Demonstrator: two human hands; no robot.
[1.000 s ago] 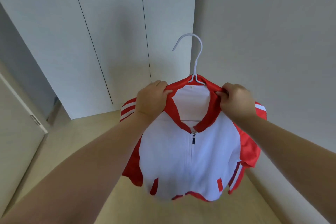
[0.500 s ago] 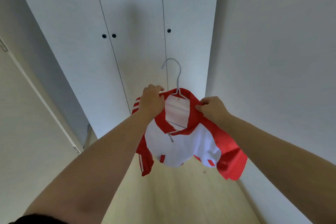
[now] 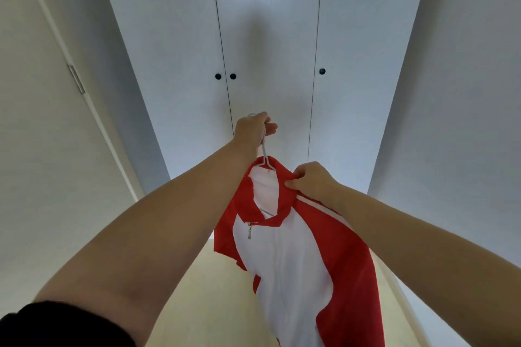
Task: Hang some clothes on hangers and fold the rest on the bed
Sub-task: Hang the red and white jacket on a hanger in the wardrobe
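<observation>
1. Holding the white hanger by its hook, the left grip is curled tight round the wire, in front of the wardrobe and just below its paired knobs. Most of the hook is hidden inside the fist.
2. Judged reason: carrying by the hook lets the load hang from one point, ready to be lifted onto a rail.
3. Right grip is clamped on the red collar, thumb and fingers pinching the cloth. It sits lower against the wardrobe, towards its right-hand door.
4. Judged reason: the pinch steadies the garment and squares the collar so it does not slide off the hanger.
5. Task item: the red-and-white jacket is on the hanger, in the air in front of the wardrobe. Its body trails down over the pale floor. The neck is open and the zip pull is part-way down.
6. The forearm hides the jacket shoulder on the wardrobe's left side, so I cannot tell whether it is seated on the hanger.
7. Wardrobe doors are closed; no rail is in view. Judgement: hanging of this item is nearly done, but one grip must release to pull a knob first.
8. Risk, judged: once the collar pinch goes, the jacket may swing or skew.
</observation>
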